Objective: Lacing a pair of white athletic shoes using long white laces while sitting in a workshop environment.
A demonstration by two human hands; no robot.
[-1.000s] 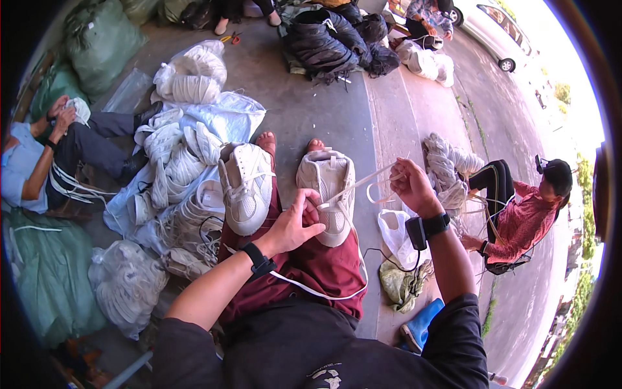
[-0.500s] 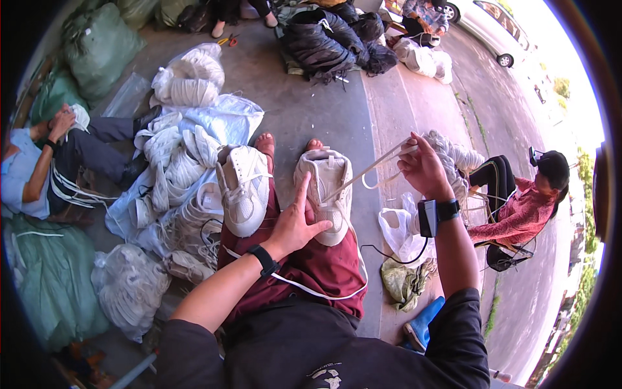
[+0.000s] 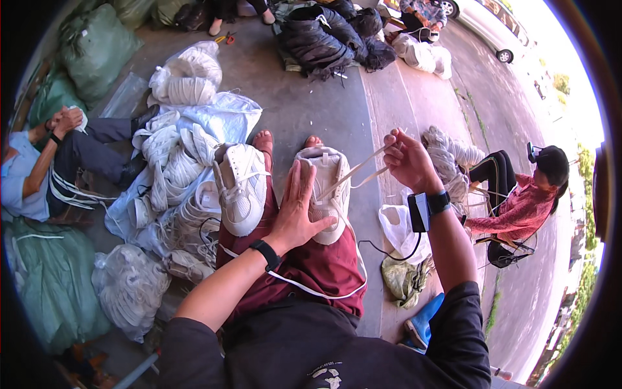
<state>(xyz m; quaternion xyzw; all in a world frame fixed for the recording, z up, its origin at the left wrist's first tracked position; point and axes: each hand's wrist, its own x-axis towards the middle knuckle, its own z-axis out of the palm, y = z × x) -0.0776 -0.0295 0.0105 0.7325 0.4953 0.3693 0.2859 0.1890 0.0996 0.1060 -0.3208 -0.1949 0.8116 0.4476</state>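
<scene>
Shoe being laced: a white shoe (image 3: 326, 189) lies on the person's right leg, right under the left hand.
Which way it points: its long side runs away from the person, from the lap up toward the bare toes. I cannot tell for sure which end is the toe end.
Lace: a flat white lace (image 3: 355, 174) comes out of the shoe's top and goes up and to the right, straight to the right hand. It looks pulled tight.
Left hand: the left hand (image 3: 299, 211) lies flat and open on the shoe, fingers spread and pointing away from the person. It presses the shoe down on the leg. A black watch band is on that wrist.
Right hand: the right hand (image 3: 407, 160) is lifted up, to the right of the shoe and higher than the left hand. Its fingers are pinched shut on the lace. A black band with a small box is on that wrist.
The two hands: they are apart, with the lace running between the shoe and the right hand.
Other shoe: a second white shoe (image 3: 241, 188) lies on the left leg, just left of the left hand, long side the same way.
Pile: a heap of white shoes (image 3: 175, 162) sits on the ground farther left of the left hand.
Other people: one person in blue sits far to the left, one in red sits far to the right of the right hand.
</scene>
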